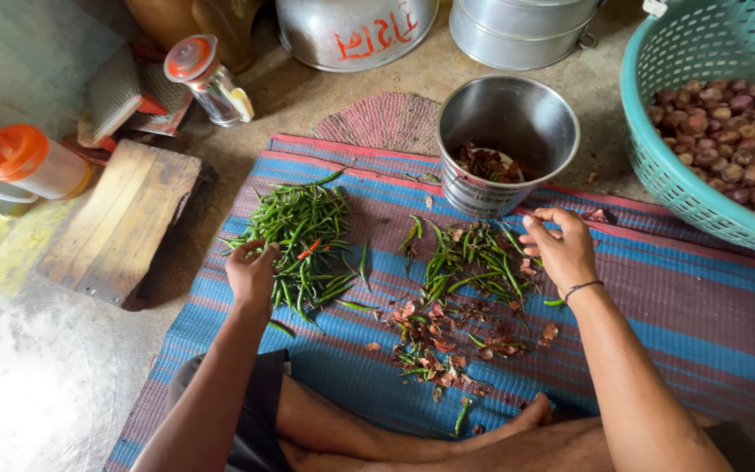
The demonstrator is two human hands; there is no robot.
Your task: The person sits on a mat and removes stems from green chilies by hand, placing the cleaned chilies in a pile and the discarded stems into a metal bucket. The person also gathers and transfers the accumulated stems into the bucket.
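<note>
A bare concrete floor (37, 376) is stretching across the scene, grey and worn, and strong light is glaring off it at the lower left while a yellowish stain is showing at the left edge. A woven mat (709, 323) striped in blue, maroon and red is lying over the floor, with a small round woven mat (382, 118) peeking out at its far edge. A low wooden board (120, 223) is sitting on the floor to the left, tilted at an angle and casting a dark shadow. Farther back the floor is turning browner and dustier, and large metal vessels (356, 31) are standing there along the top.
</note>
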